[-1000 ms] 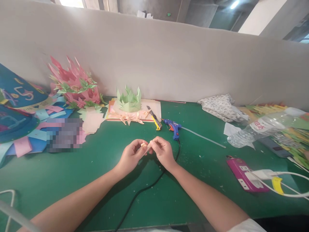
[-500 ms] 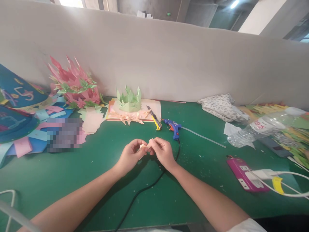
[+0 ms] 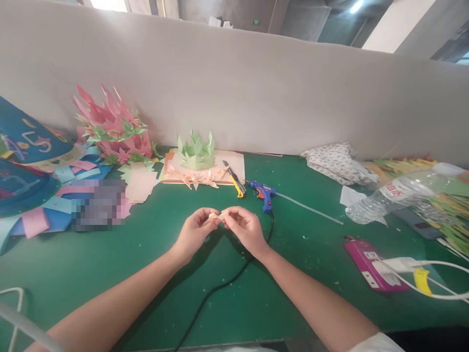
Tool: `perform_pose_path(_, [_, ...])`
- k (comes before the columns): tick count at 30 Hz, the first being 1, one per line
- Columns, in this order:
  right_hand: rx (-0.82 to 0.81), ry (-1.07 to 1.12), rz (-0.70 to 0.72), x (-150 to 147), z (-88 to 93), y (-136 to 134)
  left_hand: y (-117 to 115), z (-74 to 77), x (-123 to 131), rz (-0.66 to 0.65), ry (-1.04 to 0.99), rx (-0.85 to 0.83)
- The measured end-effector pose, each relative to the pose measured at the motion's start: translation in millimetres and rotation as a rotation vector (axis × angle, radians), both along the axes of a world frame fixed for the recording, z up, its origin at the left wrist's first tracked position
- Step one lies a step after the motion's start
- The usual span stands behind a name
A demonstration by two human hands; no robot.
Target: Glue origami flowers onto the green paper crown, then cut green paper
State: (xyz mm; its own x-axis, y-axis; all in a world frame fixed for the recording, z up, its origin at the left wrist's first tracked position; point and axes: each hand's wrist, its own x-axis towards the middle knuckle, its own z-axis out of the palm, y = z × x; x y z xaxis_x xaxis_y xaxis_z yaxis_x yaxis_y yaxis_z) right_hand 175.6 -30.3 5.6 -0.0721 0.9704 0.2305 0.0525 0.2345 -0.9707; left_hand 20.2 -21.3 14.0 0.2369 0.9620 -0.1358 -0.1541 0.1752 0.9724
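Between my hands is a small piece of peach paper (image 3: 213, 216), partly hidden by my fingers. My left hand (image 3: 196, 232) pinches its left side. The fingers of my right hand (image 3: 244, 227) are closed on its right end, close against the left fingertips. Beyond my hands lie a yellow utility knife (image 3: 235, 180) with its blade out and a blue glue gun (image 3: 264, 193) with a clear glue stick (image 3: 311, 209) in its back. A green paper crown (image 3: 196, 152) stands on a stack of paper sheets (image 3: 234, 159), behind several folded peach paper pieces (image 3: 196, 178).
Pink paper crowns (image 3: 120, 132), blue cone hats (image 3: 31, 134) and paper strips fill the left side. At right are a cloth (image 3: 335, 161), a plastic bottle (image 3: 397, 193) and a magenta power strip (image 3: 370, 266). The black cord (image 3: 216, 288) runs under my right wrist. A wall (image 3: 234, 93) stands behind.
My hands have turned slightly and shifted a little up and left with the peach paper, more of which now shows between the fingertips. Everything else on the table is unmoved.
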Motion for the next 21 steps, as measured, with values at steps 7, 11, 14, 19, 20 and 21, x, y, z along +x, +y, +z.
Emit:
perform_pose_path(7, [-0.032, 0.005, -0.078, -1.7, 2.4, 0.0, -4.0, 4.0, 0.7, 0.019, 0.044, 0.063])
perform_pose_path(11, [-0.061, 0.034, -0.06, -2.5, 3.3, 0.9, -5.1, 4.5, 1.5, 0.018, 0.034, 0.063])
perform_pose_path(14, [-0.084, 0.041, 0.003, -1.4, 1.6, 2.2, -4.3, 4.1, 1.4, 0.005, 0.016, 0.042])
perform_pose_path(19, [-0.083, -0.034, 0.012, -0.1, -1.6, 3.0, -3.8, 2.7, 0.8, -0.025, 0.044, 0.069])
perform_pose_path(20, [-0.075, -0.046, -0.004, -0.2, -1.8, 2.9, -3.9, 2.5, 0.7, -0.031, 0.051, 0.076])
perform_pose_path(21, [-0.065, -0.056, -0.017, -0.4, -1.9, 2.7, -4.2, 2.4, 0.6, -0.034, 0.056, 0.08])
